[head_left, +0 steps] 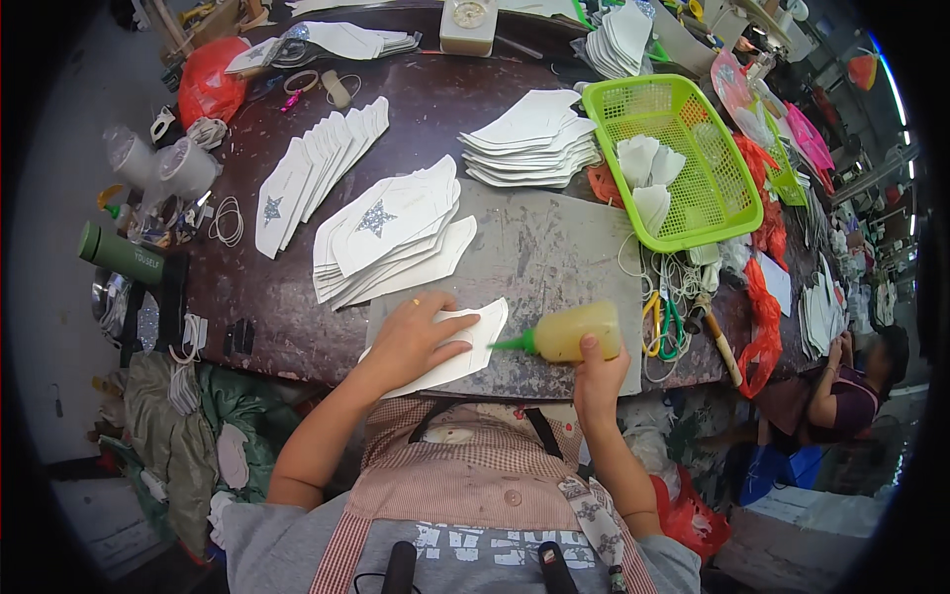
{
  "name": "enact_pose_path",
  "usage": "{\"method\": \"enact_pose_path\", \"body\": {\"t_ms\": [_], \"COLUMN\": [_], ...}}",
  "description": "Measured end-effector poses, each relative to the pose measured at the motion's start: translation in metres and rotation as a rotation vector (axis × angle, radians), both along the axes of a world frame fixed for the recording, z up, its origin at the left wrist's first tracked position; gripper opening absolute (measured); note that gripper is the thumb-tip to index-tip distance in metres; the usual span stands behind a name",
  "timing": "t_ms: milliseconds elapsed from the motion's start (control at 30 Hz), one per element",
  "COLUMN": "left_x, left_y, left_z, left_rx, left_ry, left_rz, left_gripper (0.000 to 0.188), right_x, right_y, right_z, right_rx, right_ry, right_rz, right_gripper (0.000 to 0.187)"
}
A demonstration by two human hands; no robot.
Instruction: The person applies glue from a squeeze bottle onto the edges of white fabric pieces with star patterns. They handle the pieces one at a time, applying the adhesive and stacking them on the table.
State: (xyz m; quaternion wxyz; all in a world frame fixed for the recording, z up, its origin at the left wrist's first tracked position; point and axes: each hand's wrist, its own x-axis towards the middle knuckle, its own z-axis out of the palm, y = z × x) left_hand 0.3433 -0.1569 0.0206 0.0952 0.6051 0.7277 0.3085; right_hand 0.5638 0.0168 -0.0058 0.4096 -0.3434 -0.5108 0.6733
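Observation:
My right hand [598, 384] is wrapped round a squeeze bottle [579, 334] of yellowish liquid, held on its side. Its green nozzle [514, 343] points left, with the tip at the right edge of a white cut piece [463, 358]. Fingers spread, my left hand [416, 340] lies flat on that piece near the table's front edge and covers part of it. Just beyond is a fanned stack of white pieces [388, 238], the top one bearing a silver glitter star [376, 219]. Whether liquid is coming out of the nozzle, I cannot tell.
More white stacks lie at the left [319, 173] and the back [526, 139]. A green plastic basket [643, 230] holds small white pieces. Yellow-handled scissors [651, 323], green-handled scissors [673, 332] and a wooden-handled tool [722, 348] lie at right. Another person [856, 391] sits far right.

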Motion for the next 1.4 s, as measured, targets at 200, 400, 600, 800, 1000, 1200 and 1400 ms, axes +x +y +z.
{"method": "enact_pose_path", "body": {"t_ms": [200, 400, 600, 800, 1000, 1200, 1400], "left_x": [0.001, -0.001, 0.000, -0.087, -0.300, -0.270, -0.147], "left_y": [-0.001, -0.001, -0.009, -0.048, -0.081, -0.051, 0.056], "left_z": [0.003, -0.001, 0.003, 0.082, -0.034, -0.013, 0.023], "left_rx": [-0.018, 0.011, 0.129, 0.528, 0.476, 0.490, 0.330], "left_ry": [-0.001, 0.009, -0.068, -0.207, -0.063, 0.456, 0.134], "left_rz": [0.003, -0.007, 0.001, 0.681, 0.903, 1.005, 0.288], "left_gripper": [0.035, 0.036, 0.044, 0.032, 0.022, 0.023, 0.034], "right_x": [0.000, 0.002, 0.011, 0.027, 0.015, 0.017, 0.012], "right_y": [0.005, -0.002, -0.001, 0.064, 0.061, 0.066, 0.069], "right_z": [0.005, 0.010, 0.012, -0.015, -0.013, -0.015, -0.019], "right_rx": [-0.054, -0.065, -0.234, -0.271, -0.174, -0.248, -0.246], "right_ry": [-0.017, -0.030, 0.083, 0.487, 0.431, 0.481, 0.467], "right_rz": [0.008, 0.052, 0.126, -0.032, -0.065, -0.120, -0.106], "right_gripper": [0.045, 0.046, 0.050, 0.063, 0.064, 0.063, 0.063]}}
